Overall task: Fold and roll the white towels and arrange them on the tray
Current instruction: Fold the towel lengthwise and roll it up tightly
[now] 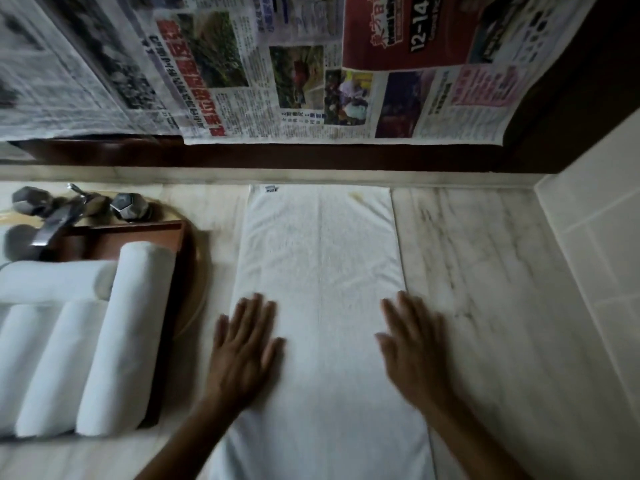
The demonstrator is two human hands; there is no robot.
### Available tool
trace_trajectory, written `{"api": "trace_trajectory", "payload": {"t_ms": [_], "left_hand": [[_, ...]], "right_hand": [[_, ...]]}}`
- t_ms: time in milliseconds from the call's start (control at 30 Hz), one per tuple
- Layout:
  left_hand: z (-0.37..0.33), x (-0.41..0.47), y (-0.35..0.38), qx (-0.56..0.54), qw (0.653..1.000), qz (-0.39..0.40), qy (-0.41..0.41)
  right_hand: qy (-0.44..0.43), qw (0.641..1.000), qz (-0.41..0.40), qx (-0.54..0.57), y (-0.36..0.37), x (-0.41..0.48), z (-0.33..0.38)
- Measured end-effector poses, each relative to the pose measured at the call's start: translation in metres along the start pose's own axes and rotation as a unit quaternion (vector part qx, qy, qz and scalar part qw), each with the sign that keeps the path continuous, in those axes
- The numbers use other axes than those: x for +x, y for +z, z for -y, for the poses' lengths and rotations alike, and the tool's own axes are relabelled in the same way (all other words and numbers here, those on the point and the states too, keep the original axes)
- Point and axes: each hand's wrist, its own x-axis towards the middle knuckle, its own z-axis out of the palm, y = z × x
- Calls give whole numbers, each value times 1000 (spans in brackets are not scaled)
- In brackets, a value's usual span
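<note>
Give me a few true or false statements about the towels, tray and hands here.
1. The left hand and right hand are open, fingers straight. True.
2. The towel at the hands is rolled up. False: it lies flat on the counter.
3. Rolls lie on the tray. True.
4. The tray is right of the towel. False: it is left of it.

Flat towel [322, 271] mid tabletop [485, 271], far end at back ledge. Left hand [246, 351] on its left edge, right hand [412, 344] at its right edge. Tray [175, 244] left of towel, holding rolled towels [86, 358] side by side, one crosswise behind. Faucet [59, 216] behind tray. Newspapers [242, 64] on back wall.
</note>
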Motion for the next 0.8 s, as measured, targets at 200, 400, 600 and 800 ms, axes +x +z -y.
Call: {"api": "trace_trajectory", "payload": {"t_ms": [200, 400, 600, 800], "left_hand": [[-24, -48, -12, -37, 997, -63, -25], [-61, -88, 16, -41, 998, -14, 46], [-21, -109, 4, -21, 998, -17, 48], [-17, -134, 7, -29, 998, -20, 54]], "right_hand": [[71, 997, -22, 32, -17, -34, -3], [-75, 994, 31, 74, -1, -94, 81], [-57, 997, 18, 48, -7, -96, 53], [-47, 998, 18, 42, -4, -121, 63]]}}
